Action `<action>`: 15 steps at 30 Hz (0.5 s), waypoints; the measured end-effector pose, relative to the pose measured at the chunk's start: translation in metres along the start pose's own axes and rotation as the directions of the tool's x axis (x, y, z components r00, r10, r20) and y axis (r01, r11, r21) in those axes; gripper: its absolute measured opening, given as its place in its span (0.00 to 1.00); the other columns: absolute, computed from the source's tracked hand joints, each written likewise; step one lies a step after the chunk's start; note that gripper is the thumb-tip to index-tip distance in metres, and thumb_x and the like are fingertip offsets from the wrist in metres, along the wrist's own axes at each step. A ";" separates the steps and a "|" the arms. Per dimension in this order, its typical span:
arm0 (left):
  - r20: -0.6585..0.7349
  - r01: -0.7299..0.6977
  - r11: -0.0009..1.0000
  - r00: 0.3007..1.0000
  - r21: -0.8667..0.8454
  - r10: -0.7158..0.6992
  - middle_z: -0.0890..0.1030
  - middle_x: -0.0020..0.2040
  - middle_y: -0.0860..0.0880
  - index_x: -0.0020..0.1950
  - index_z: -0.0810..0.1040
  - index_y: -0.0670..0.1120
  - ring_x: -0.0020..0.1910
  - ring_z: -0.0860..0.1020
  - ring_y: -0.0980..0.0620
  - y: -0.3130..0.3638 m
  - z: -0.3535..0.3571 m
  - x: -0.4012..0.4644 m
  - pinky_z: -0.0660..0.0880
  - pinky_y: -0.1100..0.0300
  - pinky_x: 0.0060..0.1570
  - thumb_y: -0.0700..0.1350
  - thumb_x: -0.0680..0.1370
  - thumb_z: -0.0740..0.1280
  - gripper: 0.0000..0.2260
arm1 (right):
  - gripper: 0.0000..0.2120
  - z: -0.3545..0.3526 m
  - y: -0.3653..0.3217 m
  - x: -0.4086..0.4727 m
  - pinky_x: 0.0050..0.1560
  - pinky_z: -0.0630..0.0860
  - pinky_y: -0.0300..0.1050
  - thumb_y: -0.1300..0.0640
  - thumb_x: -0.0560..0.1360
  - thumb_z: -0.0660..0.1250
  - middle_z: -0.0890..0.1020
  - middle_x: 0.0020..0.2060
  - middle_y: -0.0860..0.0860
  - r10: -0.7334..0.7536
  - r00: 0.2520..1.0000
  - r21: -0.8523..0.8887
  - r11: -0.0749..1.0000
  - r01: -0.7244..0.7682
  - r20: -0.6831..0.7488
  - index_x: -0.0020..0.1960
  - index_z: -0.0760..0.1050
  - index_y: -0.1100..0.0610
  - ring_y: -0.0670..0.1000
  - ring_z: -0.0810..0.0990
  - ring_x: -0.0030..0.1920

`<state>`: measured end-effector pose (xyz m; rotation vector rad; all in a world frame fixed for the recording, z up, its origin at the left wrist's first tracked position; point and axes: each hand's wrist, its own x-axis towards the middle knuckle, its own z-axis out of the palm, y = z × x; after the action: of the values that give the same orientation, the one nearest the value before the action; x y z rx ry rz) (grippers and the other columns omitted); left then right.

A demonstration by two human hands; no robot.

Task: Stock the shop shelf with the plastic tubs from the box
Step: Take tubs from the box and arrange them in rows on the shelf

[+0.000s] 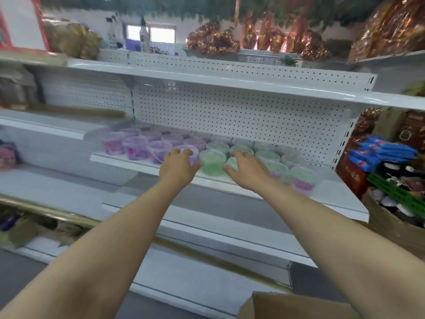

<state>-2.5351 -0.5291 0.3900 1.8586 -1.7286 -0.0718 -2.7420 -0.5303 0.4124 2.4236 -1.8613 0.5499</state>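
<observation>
Several round plastic tubs stand in rows on the white shop shelf (pixel 333 199): purple tubs (pixel 135 148) on the left, green tubs (pixel 212 161) in the middle and right. Both my arms reach out to the front row. My left hand (pixel 177 166) hovers at a purple tub, fingers loosely spread and holding nothing. My right hand (pixel 247 170) lies over a green tub, fingers spread, thumb pointing left; whether it touches the tub is unclear. A corner of the cardboard box (pixel 287 305) shows at the bottom right. The picture is blurred by motion.
A white pegboard panel (pixel 230 111) backs the shelf, with another shelf (pixel 207 74) above. Red and gold foil packets (pixel 253 38) sit on top. Blue packets (pixel 386 153) and a carton of goods (pixel 395 203) stand at right. Lower shelves (pixel 207 231) run below.
</observation>
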 end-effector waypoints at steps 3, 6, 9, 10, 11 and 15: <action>-0.012 -0.008 1.000 1.000 0.001 0.008 0.72 0.67 0.41 0.70 0.71 0.49 0.66 0.69 0.39 -0.057 -0.023 0.023 0.70 0.47 0.62 0.59 0.76 0.66 0.25 | 0.26 0.021 -0.051 0.035 0.59 0.72 0.51 0.40 0.79 0.59 0.72 0.70 0.54 -0.001 1.000 -0.001 1.000 0.001 0.002 0.72 0.65 0.53 0.57 0.72 0.67; -0.024 -0.001 1.000 1.000 0.009 0.001 0.73 0.67 0.42 0.69 0.72 0.49 0.65 0.71 0.39 -0.122 -0.048 0.047 0.71 0.47 0.61 0.59 0.76 0.66 0.25 | 0.26 0.044 -0.109 0.072 0.61 0.73 0.52 0.41 0.79 0.60 0.72 0.70 0.54 -0.017 1.000 0.031 0.999 0.018 -0.013 0.72 0.66 0.53 0.58 0.72 0.67; 0.010 -0.001 0.999 1.000 0.051 0.000 0.74 0.66 0.41 0.68 0.72 0.49 0.64 0.71 0.39 -0.184 -0.066 0.072 0.72 0.47 0.59 0.59 0.75 0.65 0.24 | 0.25 0.065 -0.162 0.103 0.60 0.74 0.53 0.42 0.79 0.61 0.73 0.69 0.55 -0.023 1.000 0.058 0.998 0.024 -0.015 0.70 0.68 0.54 0.59 0.74 0.66; 0.020 0.001 0.998 1.000 0.057 -0.003 0.74 0.65 0.41 0.68 0.72 0.49 0.63 0.72 0.39 -0.201 -0.071 0.081 0.72 0.47 0.59 0.60 0.76 0.65 0.24 | 0.23 0.072 -0.176 0.112 0.59 0.74 0.53 0.42 0.79 0.61 0.74 0.68 0.56 -0.025 1.000 0.060 0.998 0.025 -0.013 0.69 0.69 0.54 0.59 0.74 0.65; 0.024 0.007 0.998 1.000 0.057 -0.009 0.74 0.65 0.41 0.68 0.72 0.49 0.63 0.72 0.39 -0.217 -0.076 0.090 0.72 0.47 0.59 0.59 0.76 0.65 0.24 | 0.22 0.080 -0.188 0.122 0.58 0.75 0.53 0.42 0.79 0.61 0.75 0.66 0.55 -0.026 1.000 0.053 0.998 0.026 -0.010 0.67 0.70 0.54 0.60 0.75 0.64; 0.036 -0.010 0.999 0.999 0.043 0.009 0.76 0.63 0.41 0.68 0.73 0.49 0.61 0.74 0.39 -0.263 -0.082 0.126 0.73 0.48 0.58 0.57 0.77 0.64 0.22 | 0.22 0.101 -0.220 0.161 0.49 0.69 0.47 0.43 0.80 0.59 0.75 0.65 0.56 -0.016 0.999 0.003 1.000 0.016 0.031 0.67 0.70 0.56 0.58 0.76 0.62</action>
<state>-2.2461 -0.6199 0.3823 1.8902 -1.7760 -0.0644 -2.4745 -0.6421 0.4065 2.4615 -1.8518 0.5172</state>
